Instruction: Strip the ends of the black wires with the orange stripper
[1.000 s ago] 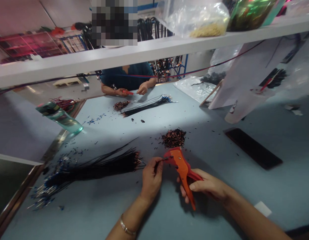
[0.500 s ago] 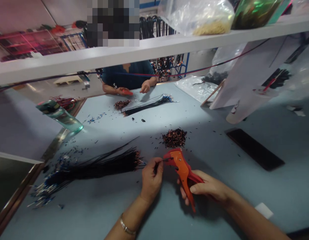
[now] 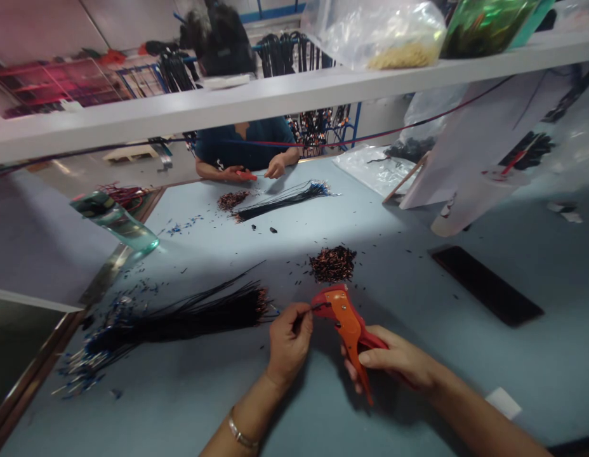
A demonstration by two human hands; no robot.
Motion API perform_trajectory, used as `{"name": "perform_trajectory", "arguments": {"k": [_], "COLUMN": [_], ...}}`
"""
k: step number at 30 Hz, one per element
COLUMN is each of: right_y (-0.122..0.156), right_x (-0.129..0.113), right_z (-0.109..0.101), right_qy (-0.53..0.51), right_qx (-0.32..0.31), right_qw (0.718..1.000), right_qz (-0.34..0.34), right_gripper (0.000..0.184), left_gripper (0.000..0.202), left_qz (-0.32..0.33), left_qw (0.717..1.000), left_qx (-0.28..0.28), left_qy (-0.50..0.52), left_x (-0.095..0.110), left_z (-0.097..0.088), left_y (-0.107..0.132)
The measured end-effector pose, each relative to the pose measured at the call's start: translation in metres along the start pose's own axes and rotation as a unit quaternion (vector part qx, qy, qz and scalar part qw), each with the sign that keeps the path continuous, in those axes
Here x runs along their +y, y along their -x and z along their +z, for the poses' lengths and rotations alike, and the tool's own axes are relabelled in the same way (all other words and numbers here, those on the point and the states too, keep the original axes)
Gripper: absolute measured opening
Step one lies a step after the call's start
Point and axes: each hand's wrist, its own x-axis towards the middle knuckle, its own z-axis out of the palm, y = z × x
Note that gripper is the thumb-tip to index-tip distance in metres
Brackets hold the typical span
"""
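Observation:
My left hand [image 3: 289, 339] is closed, thumb and finger pinching a thin black wire [image 3: 317, 306]. The wire's end lies at the jaws of orange and red wire strippers [image 3: 348, 322]; how deep it sits in them I cannot tell. Wrapped round the strippers' handles is my right hand [image 3: 394, 357]. A bundle of black wires [image 3: 194, 318], with coppery tips on the right and blue and silvery ends on the left, lies left of my left hand. Just beyond the strippers is a heap of small black and copper-coloured scraps [image 3: 332, 264].
A white shelf [image 3: 275, 98] crosses above the table. Opposite, a person's hand [image 3: 275, 166] works near a second wire bundle [image 3: 280, 202]. A black phone-like slab [image 3: 485, 284] and a pale cup [image 3: 470, 202] are on the right, a greenish bottle [image 3: 127, 228] on the left.
My left hand and the strippers have shifted very slightly, still together at the wire. Across the table, the person's red tool has moved a little to the right.

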Motion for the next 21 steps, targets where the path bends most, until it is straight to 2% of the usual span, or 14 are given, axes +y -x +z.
{"name": "perform_trajectory", "arguments": {"k": [7, 11, 21], "right_y": [0.0000, -0.0001, -0.0016], "right_x": [0.0066, 0.0076, 0.0063], "right_z": [0.0066, 0.0080, 0.0078], "right_qy": [0.028, 0.044, 0.072], "right_qx": [0.053, 0.056, 0.046], "right_qw": [0.998, 0.997, 0.996], "right_qz": [0.009, 0.005, -0.006], "right_gripper": [0.037, 0.037, 0.039], "left_gripper": [0.019, 0.020, 0.020], "left_qz": [-0.012, -0.022, 0.000], "left_qw": [1.000, 0.999, 1.000], "left_qx": [0.001, -0.001, -0.007], "left_qy": [0.017, 0.023, 0.011], "left_x": [0.0003, 0.0016, 0.0024], "left_z": [-0.0009, -0.0016, -0.0042], "left_y": [0.0009, 0.0006, -0.0016]}}
